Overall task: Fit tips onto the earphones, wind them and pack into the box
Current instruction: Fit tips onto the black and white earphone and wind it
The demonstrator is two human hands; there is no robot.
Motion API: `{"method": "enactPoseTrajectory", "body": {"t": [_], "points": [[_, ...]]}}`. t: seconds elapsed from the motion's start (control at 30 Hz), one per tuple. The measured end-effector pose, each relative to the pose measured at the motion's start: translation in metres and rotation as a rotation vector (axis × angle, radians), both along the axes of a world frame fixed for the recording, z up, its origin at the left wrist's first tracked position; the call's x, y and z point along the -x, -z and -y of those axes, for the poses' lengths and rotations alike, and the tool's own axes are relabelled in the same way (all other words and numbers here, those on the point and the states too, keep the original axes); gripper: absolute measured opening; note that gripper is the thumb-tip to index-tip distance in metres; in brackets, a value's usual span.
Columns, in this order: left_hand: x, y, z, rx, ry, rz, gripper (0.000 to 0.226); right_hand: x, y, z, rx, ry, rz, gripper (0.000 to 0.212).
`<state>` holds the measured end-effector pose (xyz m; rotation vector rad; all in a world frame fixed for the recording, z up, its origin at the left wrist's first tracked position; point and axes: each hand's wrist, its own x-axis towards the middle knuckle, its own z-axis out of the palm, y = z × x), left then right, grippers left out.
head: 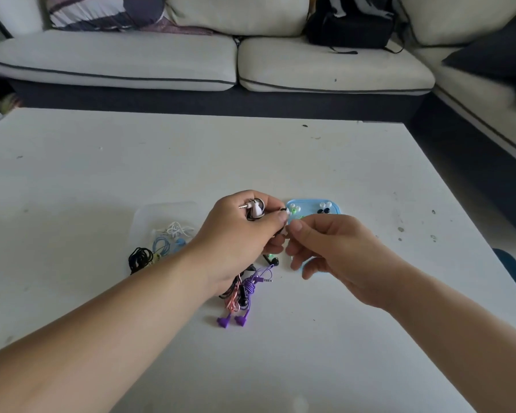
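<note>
Earphones (255,208) of the working set, a white and black coil, sit above the centre of the white table (310,162), held in the left hand.

1. Far left: a clear box (164,217) lies on the table with white and blue cords inside. A black wound bundle (139,259) lies just beside its near left corner.
2. Left hand (239,236): the fingers are curled round the coil. The metal plug (243,205) sticks out between the fingers and points left, so its long axis runs left to right. Thumb and forefinger pinch one end of the cord at the right.
3. Below the hands: a purple set (251,289) and a pink cord (234,304) lie on the table, long axis running near to far, with the purple earbuds at the near end.
4. Right hand (331,251): thumb and forefinger are pinched on a small white piece (287,215) touching the left fingertips; whether it is a tip cannot be told. The other fingers are loosely curled.
5. Right: a blue tray (337,207) behind the right hand holds loose white, green and black tips.
</note>
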<state>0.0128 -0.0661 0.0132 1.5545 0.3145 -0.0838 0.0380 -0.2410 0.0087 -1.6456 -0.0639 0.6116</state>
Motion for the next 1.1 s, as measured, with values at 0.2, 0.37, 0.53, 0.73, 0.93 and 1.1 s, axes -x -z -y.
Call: {"method": "enactPoseTrajectory", "body": {"t": [0.2,0.37,0.53,0.73,0.93,1.1], "points": [[-0.005,0.003,0.016,-0.024,-0.028,-0.047,0.008,-0.022,0.017,0.053,0.356,0.348,0.121,0.02],[-0.007,0.005,0.033,-0.106,-0.018,-0.064,0.007,-0.031,0.043,0.079,0.459,0.404,0.073,0.02],[-0.007,0.008,0.049,-0.127,0.018,-0.074,0.007,-0.037,0.063,0.087,0.562,0.359,0.151,0.011],[-0.006,0.008,0.056,-0.12,0.053,-0.1,0.013,-0.045,0.077,0.076,0.654,0.237,0.297,0.016],[-0.001,0.005,0.045,-0.117,0.083,-0.072,0.014,-0.048,0.087,0.069,0.794,0.184,0.391,0.018],[0.002,0.004,0.037,-0.123,0.074,-0.063,0.015,-0.049,0.082,0.064,0.833,0.155,0.377,0.021]]}}
